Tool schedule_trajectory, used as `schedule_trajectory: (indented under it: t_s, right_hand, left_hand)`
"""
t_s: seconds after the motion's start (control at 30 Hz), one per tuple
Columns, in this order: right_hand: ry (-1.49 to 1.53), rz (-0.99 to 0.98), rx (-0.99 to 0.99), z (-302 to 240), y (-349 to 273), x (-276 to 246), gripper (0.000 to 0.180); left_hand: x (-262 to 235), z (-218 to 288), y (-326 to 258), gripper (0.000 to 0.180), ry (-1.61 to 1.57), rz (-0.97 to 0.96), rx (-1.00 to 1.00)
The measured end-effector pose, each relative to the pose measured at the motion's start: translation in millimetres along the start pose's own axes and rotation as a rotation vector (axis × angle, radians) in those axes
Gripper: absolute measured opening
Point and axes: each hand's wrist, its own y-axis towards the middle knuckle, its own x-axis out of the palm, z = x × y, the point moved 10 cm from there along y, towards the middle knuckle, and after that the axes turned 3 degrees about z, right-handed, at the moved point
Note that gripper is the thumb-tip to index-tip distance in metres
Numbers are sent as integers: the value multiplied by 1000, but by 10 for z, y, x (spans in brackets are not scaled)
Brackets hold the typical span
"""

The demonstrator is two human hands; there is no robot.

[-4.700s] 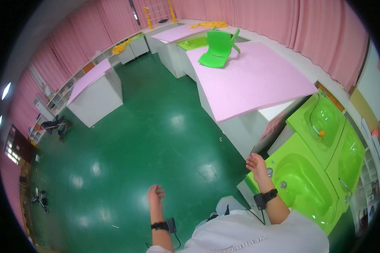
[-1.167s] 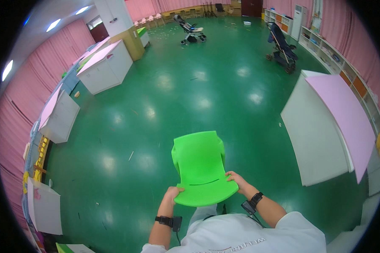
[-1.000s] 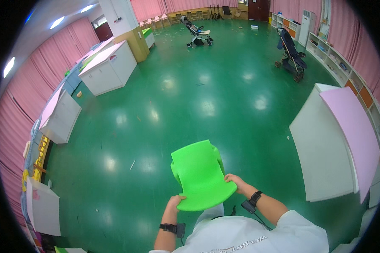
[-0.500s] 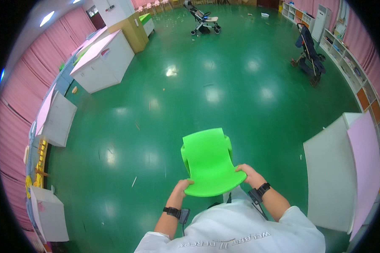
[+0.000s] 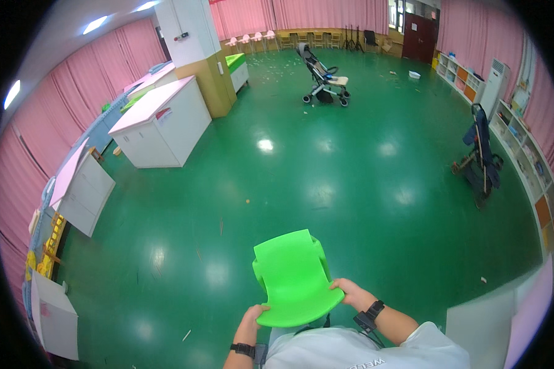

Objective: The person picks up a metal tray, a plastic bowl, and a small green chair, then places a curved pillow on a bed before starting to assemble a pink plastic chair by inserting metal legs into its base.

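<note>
A small bright green chair (image 5: 293,270) is held in front of my body, its backrest pointing away from me and its seat edge nearest me. My left hand (image 5: 253,315) grips the left side of the seat's front edge, with the fingers out of sight underneath. On the opposite side of that edge, my right hand (image 5: 351,291) is closed on the seat, its thumb lying on top. Whether the chair's legs touch the floor cannot be seen. Both my wrists wear black straps with small devices.
A grey stroller (image 5: 324,77) stands far ahead, and a dark folded stroller (image 5: 479,157) at the right. White cabinets (image 5: 160,132) line the left side; a white panel-sided unit (image 5: 483,326) is near right. Shelves (image 5: 523,144) run along the right wall. Small scraps lie on the green floor (image 5: 351,203).
My view has tilted up, so the far wall with its chairs and door shows more fully. The chair sits lower and slightly further left in view, still in both hands.
</note>
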Motion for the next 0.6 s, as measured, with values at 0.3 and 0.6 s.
schedule_trajectory:
  t_s: [0.3,0.6]
  right_hand:
    - [157,78,14,-2243,2007,606,25]
    - [195,24,-74,-4825,3277,1487,26]
  left_hand:
    - [848,2560,1562,35,33,41,5]
    - [1861,5292,3102,33,139,-105,-29]
